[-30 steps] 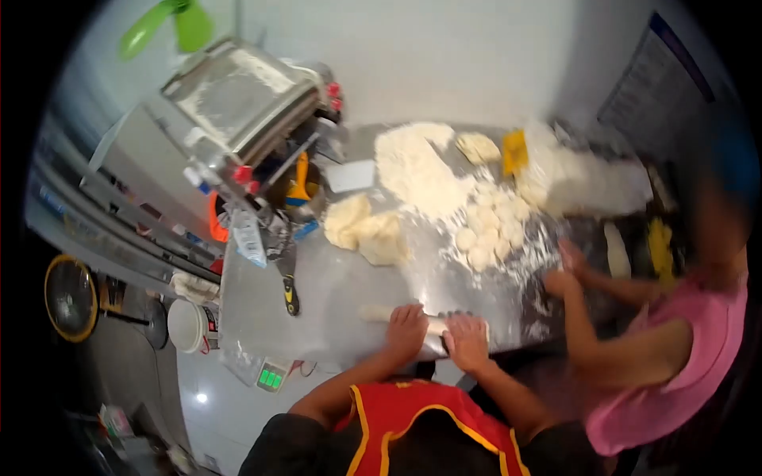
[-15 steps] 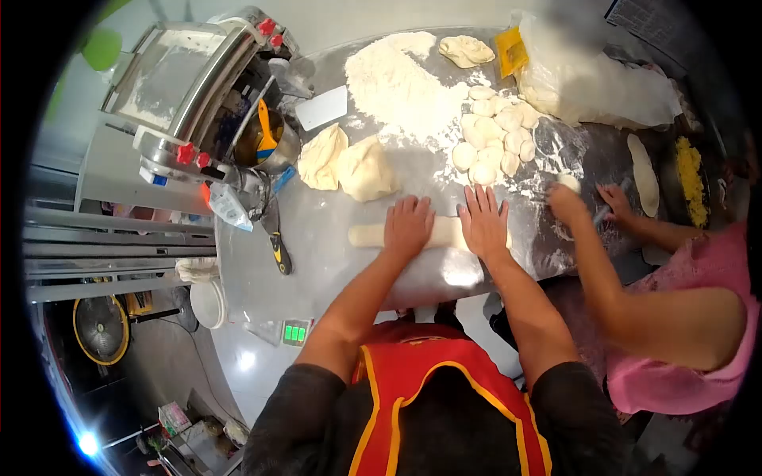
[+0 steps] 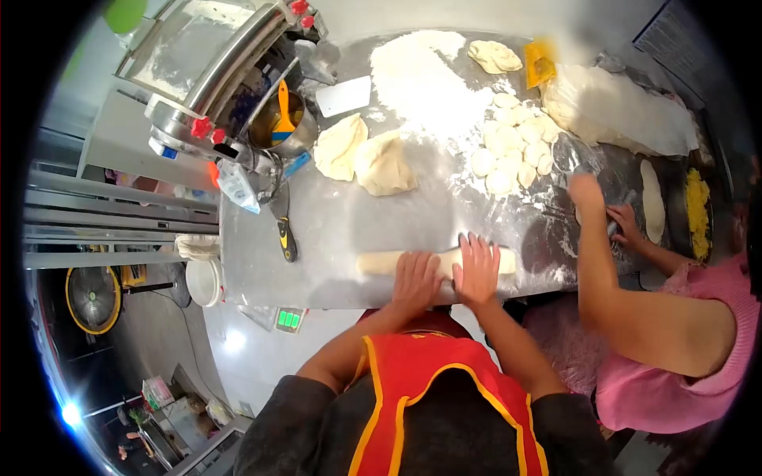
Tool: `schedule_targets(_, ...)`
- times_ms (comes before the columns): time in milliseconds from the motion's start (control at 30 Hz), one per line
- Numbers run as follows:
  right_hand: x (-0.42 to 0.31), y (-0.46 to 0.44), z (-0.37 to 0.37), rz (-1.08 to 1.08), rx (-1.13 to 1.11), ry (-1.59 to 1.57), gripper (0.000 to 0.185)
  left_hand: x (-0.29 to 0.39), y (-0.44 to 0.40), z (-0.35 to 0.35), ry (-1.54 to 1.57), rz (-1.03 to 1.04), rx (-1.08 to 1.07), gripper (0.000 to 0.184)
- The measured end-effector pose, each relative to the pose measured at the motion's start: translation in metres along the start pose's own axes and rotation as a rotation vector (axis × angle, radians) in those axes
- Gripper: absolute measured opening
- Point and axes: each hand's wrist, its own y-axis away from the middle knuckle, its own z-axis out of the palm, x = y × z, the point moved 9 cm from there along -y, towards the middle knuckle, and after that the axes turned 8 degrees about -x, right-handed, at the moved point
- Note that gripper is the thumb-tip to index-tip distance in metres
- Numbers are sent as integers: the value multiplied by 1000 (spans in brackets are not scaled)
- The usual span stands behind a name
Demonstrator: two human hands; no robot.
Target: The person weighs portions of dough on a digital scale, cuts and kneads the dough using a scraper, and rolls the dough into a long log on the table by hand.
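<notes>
A long pale dough roll [image 3: 379, 263] lies across the steel table close to its front edge. My left hand [image 3: 417, 278] rests flat on the middle of the roll, fingers stretched forward. Beside it, my right hand [image 3: 477, 268] presses on the roll further right, with its fingers spread. Both palms touch the dough, and neither hand grips it. Beyond my hands sit two large dough lumps [image 3: 386, 163], side by side. Several small flattened dough pieces [image 3: 512, 147] are gathered to the right of them, by a heap of flour [image 3: 421, 83].
At right, a co-worker's hands [image 3: 586, 190] work on the floured table. A dough strip [image 3: 652, 202] and yellow filling [image 3: 698, 214] lie beyond. To the left are a scraper [image 3: 286, 238], a metal pot with an orange brush [image 3: 283, 111], a white card [image 3: 344, 97] and a roller machine [image 3: 214, 87].
Both my hands have moved toward my body, and the dough roll has rolled closer to the table's front edge. The view has shifted slightly. The co-worker's arm has moved.
</notes>
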Motion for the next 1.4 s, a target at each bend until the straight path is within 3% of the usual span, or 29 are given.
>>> schedule_targets(200,26,-71,16,154,-106,123,52,-58,-75,51,103,-247,-261,25)
schedule_targets(300,28,-80,14,160,-64,108,51,-84,-81,51,296,-345,-238,41)
schedule_targets(400,17,-62,7,113,-110,115,49,-111,-76,-4,23,-406,43,70)
schedule_targets(433,16,-59,7,121,-100,99,49,-126,-77,-16,16,-436,82,91)
schedule_targets(533,15,-58,6,133,-84,77,48,-154,-104,-12,39,-443,-181,94)
schedule_targets(567,16,-59,8,134,-83,82,48,-165,-109,8,-100,-453,-256,88)
schedule_targets(667,16,-57,9,142,-90,85,48,-181,-128,21,-61,-452,-340,76)
schedule_targets(700,16,-57,10,144,-94,87,48,-184,-135,15,-100,-414,-324,63)
schedule_targets(800,15,-61,9,132,-83,80,47,-200,-148,-5,231,-498,-304,51)
schedule_targets(900,13,-58,6,120,-74,71,47,-202,-185,-48,731,-340,-264,42)
schedule_targets(1000,10,-61,2,115,-67,65,47,-200,-219,-119,454,-263,-18,37)
schedule_targets(1100,11,-60,2,108,-60,69,47,-220,-253,-131,164,-265,2,41)
schedule_targets(1200,12,-62,3,115,-80,69,47,-264,-271,-99,11,-253,24,44)
schedule_targets(1233,13,-61,5,124,-87,60,48,-274,-271,-86,25,-290,-55,48)
schedule_targets(1333,14,-61,4,120,-109,6,48,-325,-262,-4,-78,-286,-119,51)
schedule_targets(1400,14,-59,5,156,-189,-15,48,-281,-252,-14,22,-103,-13,49)
